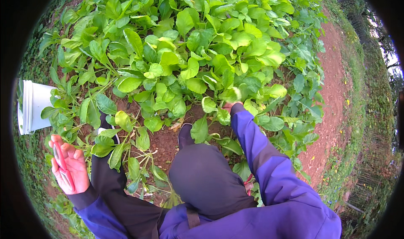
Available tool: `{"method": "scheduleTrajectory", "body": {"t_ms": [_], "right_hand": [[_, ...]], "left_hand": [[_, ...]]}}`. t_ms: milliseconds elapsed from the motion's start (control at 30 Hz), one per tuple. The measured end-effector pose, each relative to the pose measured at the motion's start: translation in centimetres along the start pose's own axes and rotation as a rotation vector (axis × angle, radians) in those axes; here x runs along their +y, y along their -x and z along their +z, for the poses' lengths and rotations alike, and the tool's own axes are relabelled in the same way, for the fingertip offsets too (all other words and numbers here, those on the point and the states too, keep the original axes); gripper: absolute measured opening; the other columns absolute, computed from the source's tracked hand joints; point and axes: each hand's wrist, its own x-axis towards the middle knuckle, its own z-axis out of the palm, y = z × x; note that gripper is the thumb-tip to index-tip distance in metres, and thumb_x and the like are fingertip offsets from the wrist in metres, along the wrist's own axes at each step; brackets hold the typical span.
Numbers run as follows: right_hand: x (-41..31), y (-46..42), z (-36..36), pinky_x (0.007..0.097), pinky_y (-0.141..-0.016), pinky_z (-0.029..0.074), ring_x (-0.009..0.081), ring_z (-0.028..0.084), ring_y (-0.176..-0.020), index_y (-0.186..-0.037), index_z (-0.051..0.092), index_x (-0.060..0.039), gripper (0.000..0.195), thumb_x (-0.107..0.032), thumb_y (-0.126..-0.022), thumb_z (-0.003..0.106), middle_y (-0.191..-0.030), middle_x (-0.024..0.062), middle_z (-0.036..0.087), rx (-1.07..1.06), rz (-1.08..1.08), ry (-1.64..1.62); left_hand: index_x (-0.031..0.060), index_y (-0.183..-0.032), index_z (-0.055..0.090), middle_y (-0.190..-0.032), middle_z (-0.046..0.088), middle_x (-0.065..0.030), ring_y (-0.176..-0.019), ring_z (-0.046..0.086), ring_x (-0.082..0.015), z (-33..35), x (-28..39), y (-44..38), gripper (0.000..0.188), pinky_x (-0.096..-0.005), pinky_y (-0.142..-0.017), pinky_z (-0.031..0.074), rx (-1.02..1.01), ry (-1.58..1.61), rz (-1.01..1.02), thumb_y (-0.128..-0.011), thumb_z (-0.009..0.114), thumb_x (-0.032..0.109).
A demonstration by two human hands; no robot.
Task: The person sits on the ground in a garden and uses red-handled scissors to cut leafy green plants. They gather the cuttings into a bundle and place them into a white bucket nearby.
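My left hand (pixel 72 166), palm up at the left, holds a red two-looped object (pixel 63 168) that looks like the handles of scissors; any blades are hidden. Low among the leafy green plants (pixel 189 65) is my right hand (pixel 231 107), its fingers mostly covered by leaves. A blurred leaf (pixel 232 94) stands right by those fingers. Whether they grip a stem cannot be seen. Between my feet and in front of my left leg are loose-looking leafy stalks (pixel 143 141), some leaves yellowing.
A white plastic bucket (pixel 39 105) lies tilted at the left edge, with greenery at its mouth. My shoes (pixel 185 133) stand on reddish-brown soil (pixel 162 147) at the bed's edge. To the right run a bare dirt path (pixel 334 81) and a grassy strip (pixel 356 90).
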Motion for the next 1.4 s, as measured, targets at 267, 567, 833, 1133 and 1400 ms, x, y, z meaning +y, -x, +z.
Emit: {"method": "scheduleTrajectory", "body": {"t_ms": [267, 567, 833, 1133, 1400], "right_hand": [[-2.9, 8.2, 1.3, 0.0365, -0.075, 0.054, 0.0246, 0.065, -0.081, -0.093, 0.070, -0.0056, 0.020, -0.019, -0.080, 0.065, -0.088, 0.0088, 0.069, -0.331, -0.767, 1.454], [0.9, 29.6, 13.2, 0.0296, -0.074, 0.054, 0.0208, 0.067, -0.079, -0.099, 0.065, 0.0012, 0.022, -0.004, -0.080, 0.056, -0.091, 0.0136, 0.068, -0.545, -0.910, 1.182], [0.6, 9.0, 13.8, 0.0349, -0.060, 0.055, 0.0228, 0.068, -0.066, -0.114, 0.064, -0.0055, 0.037, 0.000, -0.078, 0.060, -0.086, 0.0151, 0.069, -0.250, -0.229, 1.950], [-6.0, 14.2, 13.0, 0.0323, -0.053, 0.052, 0.0235, 0.067, -0.071, -0.133, 0.050, -0.0119, 0.057, 0.002, -0.078, 0.060, -0.096, 0.0139, 0.064, -0.137, -0.602, 0.491], [-5.4, 20.8, 8.3, 0.0421, -0.086, 0.051, 0.0326, 0.064, -0.100, -0.113, 0.062, -0.0083, 0.040, -0.032, -0.081, 0.056, -0.108, 0.0173, 0.066, 0.484, -0.443, 2.246]], "left_hand": [[0.0089, -0.131, 0.044, -0.140, 0.040, 0.0003, -0.107, 0.052, -0.0194, -0.9, 0.8, 0.6, 0.040, -0.0386, -0.080, 0.041, 0.017, 0.005, 0.028, -0.091, 0.053, 0.009], [0.0104, -0.129, 0.045, -0.138, 0.042, 0.0017, -0.102, 0.053, -0.0194, 1.5, 0.4, 0.2, 0.034, -0.0385, -0.078, 0.039, -0.001, 0.024, 0.036, -0.095, 0.048, 0.014], [0.0101, -0.131, 0.046, -0.137, 0.042, 0.0023, -0.100, 0.053, -0.0198, 3.5, -0.8, -0.3, 0.035, -0.0392, -0.076, 0.039, -0.078, 0.039, 0.023, -0.097, 0.044, 0.018], [0.0104, -0.136, 0.044, -0.140, 0.040, 0.0029, -0.101, 0.052, -0.0189, 1.6, 0.4, 0.6, 0.040, -0.0380, -0.077, 0.038, -0.062, 0.078, 0.051, -0.096, 0.047, 0.017], [0.0079, -0.136, 0.044, -0.143, 0.038, 0.0001, -0.105, 0.052, -0.0200, 1.0, -0.2, 0.3, 0.043, -0.0387, -0.079, 0.041, -0.038, 0.029, 0.038, -0.095, 0.048, 0.015]]}}
